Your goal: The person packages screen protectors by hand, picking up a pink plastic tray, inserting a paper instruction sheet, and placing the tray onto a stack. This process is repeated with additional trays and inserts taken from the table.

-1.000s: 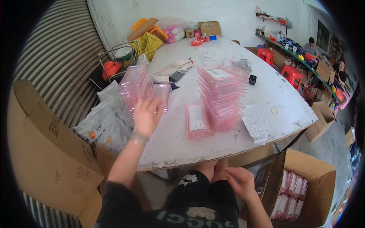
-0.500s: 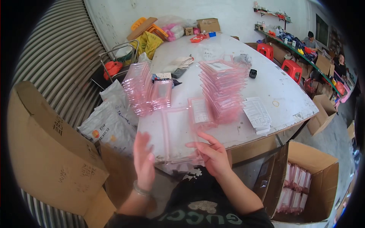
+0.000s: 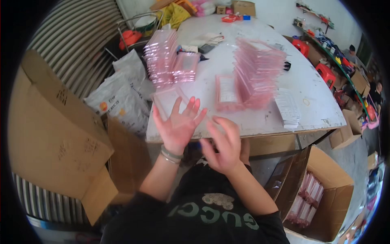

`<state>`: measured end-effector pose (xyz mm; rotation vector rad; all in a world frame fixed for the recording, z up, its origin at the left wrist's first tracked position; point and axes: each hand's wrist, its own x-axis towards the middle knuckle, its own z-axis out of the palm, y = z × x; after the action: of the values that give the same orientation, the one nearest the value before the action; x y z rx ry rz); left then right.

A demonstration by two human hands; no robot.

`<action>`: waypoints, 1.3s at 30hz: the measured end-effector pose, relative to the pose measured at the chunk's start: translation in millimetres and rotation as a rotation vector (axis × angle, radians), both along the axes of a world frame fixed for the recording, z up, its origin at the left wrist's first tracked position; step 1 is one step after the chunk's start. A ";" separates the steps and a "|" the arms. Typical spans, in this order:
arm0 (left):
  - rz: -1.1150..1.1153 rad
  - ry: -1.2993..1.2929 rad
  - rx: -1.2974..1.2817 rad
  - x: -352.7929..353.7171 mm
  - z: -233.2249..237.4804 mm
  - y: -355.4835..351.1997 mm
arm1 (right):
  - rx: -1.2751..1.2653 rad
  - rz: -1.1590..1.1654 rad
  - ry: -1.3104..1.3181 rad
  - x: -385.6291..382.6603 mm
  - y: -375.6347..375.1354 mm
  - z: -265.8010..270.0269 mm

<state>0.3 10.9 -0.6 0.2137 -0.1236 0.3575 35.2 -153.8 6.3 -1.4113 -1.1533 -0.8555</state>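
My left hand (image 3: 177, 126) is raised over the near table edge, palm up with fingers spread, holding nothing. To its right is my right hand (image 3: 224, 144), fingers curved and apart, nothing seen between them. Behind my left hand a clear pouch with pink edges (image 3: 164, 101) lies on the white table (image 3: 195, 30). Beyond it stand a tall pile of pink-edged pouches (image 3: 160, 57) and a lower pile (image 3: 186, 67). A larger pile (image 3: 260, 73) rises at the centre right, with a pouch holding a printed sheet (image 3: 228, 91) beside it. Printed sheets (image 3: 287, 107) are stacked farther right.
An open carton (image 3: 333, 175) with filled pouches is on the floor at the right. Large cardboard (image 3: 61, 130) and white sacks (image 3: 122, 95) are at the left. Red stools (image 3: 326, 75) and a seated person (image 3: 351, 55) are at the far right.
The view has shifted, so the table sits higher in the picture. My left hand has turned palm up with its fingers spread. The pouch before me now lies tilted, farther left.
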 end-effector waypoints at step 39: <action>0.383 0.266 -0.007 -11.5 -5.0 -31.5 | -0.612 0.390 0.259 -2.8 9.8 9.3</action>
<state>-11.1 -20.5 -5.6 0.2762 0.1840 0.7062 32.3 -144.0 15.6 -1.6377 -1.4869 -0.0292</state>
